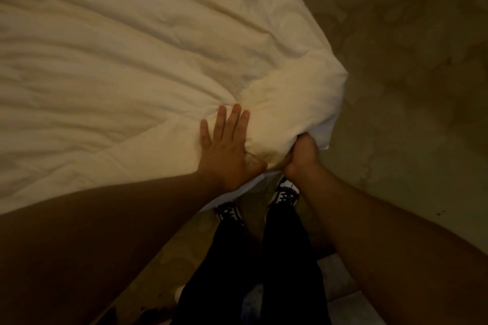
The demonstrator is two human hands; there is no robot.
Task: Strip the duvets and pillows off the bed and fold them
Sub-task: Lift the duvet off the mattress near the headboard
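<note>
duvet (118, 60) spread over the bed, near corner bunched | right hand (301, 155) clenches that corner | left hand (224, 148) flat, fingers straight, pressing beside it | advice: gather more cloth, then pull steadily toward the floor (409, 87)

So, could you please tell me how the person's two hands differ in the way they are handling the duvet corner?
The left hand lies flat with straight, spread fingers pressing on the duvet, while the right hand is curled tightly, gripping the bunched corner. The left hand rests on top of the fabric; the right hand grips from the edge, below the bunch. Both touch the same corner of the duvet.
</note>
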